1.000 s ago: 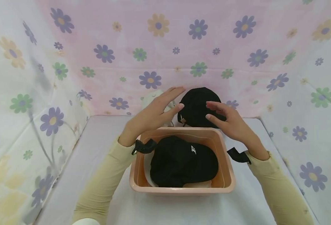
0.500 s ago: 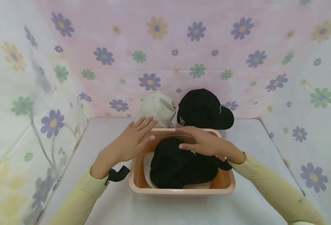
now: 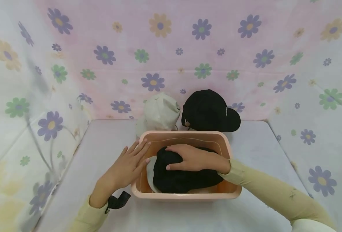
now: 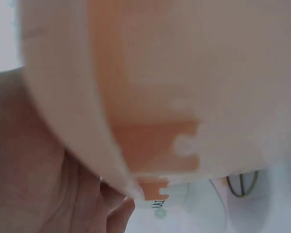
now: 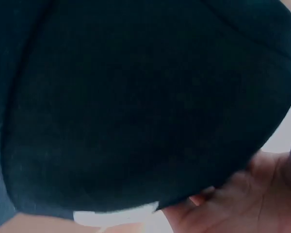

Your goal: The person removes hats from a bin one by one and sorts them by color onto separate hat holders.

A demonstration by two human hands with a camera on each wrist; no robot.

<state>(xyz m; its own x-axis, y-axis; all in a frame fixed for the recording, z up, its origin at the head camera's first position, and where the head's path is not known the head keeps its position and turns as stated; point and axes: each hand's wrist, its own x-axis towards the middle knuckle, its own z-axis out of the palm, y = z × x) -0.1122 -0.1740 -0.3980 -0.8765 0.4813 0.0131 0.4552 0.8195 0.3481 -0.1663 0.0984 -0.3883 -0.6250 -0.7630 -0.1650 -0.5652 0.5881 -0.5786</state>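
Note:
My right hand (image 3: pixel 189 158) lies over the crown of a black baseball cap (image 3: pixel 174 180) inside a peach plastic bin (image 3: pixel 185 196). Its thumb stands apart from the fingers. The right wrist view is mostly filled by the dark crown of that black cap (image 5: pixel 136 107), with part of the palm (image 5: pixel 242 199) behind its edge. My left hand (image 3: pixel 127 166) is at the bin's left rim with fingers straight and spread; up close, the left wrist view has this hand (image 4: pixel 29 165) beside the rim. Under the black cap, a whitish brim (image 3: pixel 151 174) shows at the left.
Behind the bin, a cream cap (image 3: pixel 160 112) and another black cap (image 3: pixel 204 111) stand side by side against the flowered back cloth (image 3: pixel 171 64). The white table (image 3: pixel 101 141) is bounded by flowered cloth walls on both sides.
Both hands have come back from near the rear caps toward me. The right hand has lowered onto the black cap in the bin; the left has moved left to the bin's rim.

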